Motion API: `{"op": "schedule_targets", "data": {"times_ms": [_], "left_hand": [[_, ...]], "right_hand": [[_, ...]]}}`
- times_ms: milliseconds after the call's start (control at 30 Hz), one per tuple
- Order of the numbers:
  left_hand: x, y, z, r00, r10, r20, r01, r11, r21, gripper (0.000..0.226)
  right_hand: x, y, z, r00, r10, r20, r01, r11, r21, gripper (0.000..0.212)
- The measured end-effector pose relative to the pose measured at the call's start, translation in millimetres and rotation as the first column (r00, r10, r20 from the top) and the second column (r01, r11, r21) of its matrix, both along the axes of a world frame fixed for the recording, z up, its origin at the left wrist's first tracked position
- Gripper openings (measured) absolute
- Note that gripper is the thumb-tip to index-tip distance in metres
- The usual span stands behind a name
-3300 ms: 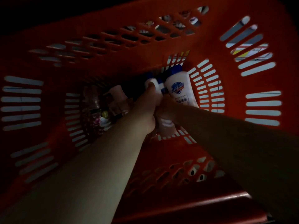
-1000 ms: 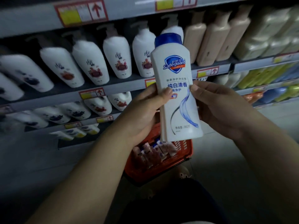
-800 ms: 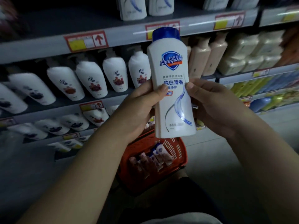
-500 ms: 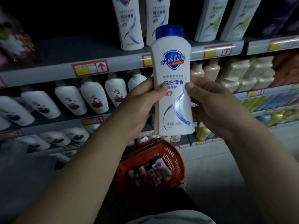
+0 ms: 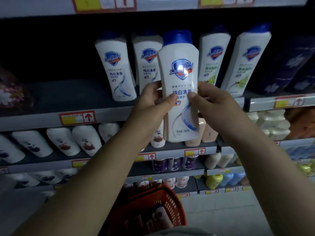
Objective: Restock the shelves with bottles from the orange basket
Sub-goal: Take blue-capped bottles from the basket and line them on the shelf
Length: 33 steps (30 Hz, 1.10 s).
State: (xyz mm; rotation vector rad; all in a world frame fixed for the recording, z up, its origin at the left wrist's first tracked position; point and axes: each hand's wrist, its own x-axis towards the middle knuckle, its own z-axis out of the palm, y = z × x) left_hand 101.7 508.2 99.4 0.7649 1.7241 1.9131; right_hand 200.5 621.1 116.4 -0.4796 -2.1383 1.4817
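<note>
Bottle (image 5: 180, 86) risen; shelf row (image 5: 117, 68) apparently behind.

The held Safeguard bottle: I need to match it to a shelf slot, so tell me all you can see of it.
The Safeguard bottle looks like white plastic with a blue cap, blue shield logo and blue swirl. It is upright, capped, label facing the camera, clamped between left hand and right hand, before matching bottles on the shelf.

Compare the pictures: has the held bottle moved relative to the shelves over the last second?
Yes. The bottle has risen, from the pump-bottle shelf to the shelf with matching bottles.
</note>
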Motion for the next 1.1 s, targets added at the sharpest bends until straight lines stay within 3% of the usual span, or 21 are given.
{"op": "schedule_targets", "data": {"times_ms": [133, 300, 567, 767, 900, 1100], "left_hand": [[-9.4, 36.2, -1.2, 0.971, 0.178, -0.162, -0.180, 0.984, 0.006, 0.030], [-21.4, 68.8, -4.4, 0.941, 0.293, -0.166, -0.282, 0.955, 0.088, 0.036], [-50.3, 92.4, -5.0, 0.906, 0.366, -0.213, -0.357, 0.930, 0.083, 0.041], [-59.1, 105.8, -14.4, 0.906, 0.368, -0.209, -0.361, 0.930, 0.071, 0.037], [-60.5, 114.0, -19.2, 0.915, 0.331, -0.230, -0.331, 0.943, 0.041, 0.045], [-61.2, 112.6, -22.8, 0.929, 0.277, -0.247, -0.286, 0.958, -0.003, 0.056]], "right_hand": [[-17.3, 28.1, 9.9, 0.999, 0.039, -0.010, -0.037, 0.990, 0.140, 0.018], [-48.8, 51.4, 5.4, 1.000, -0.017, -0.010, 0.020, 0.952, 0.304, 0.035], [-83.5, 66.4, -5.3, 0.990, 0.083, -0.115, -0.066, 0.987, 0.145, 0.042], [-96.8, 70.2, -18.8, 0.993, 0.009, -0.118, 0.004, 0.994, 0.110, 0.050], [-97.2, 74.9, -24.3, 0.993, -0.023, -0.118, 0.034, 0.995, 0.097, 0.044], [-92.5, 77.6, -26.2, 0.987, 0.104, -0.123, -0.112, 0.992, -0.058, 0.033]]}}
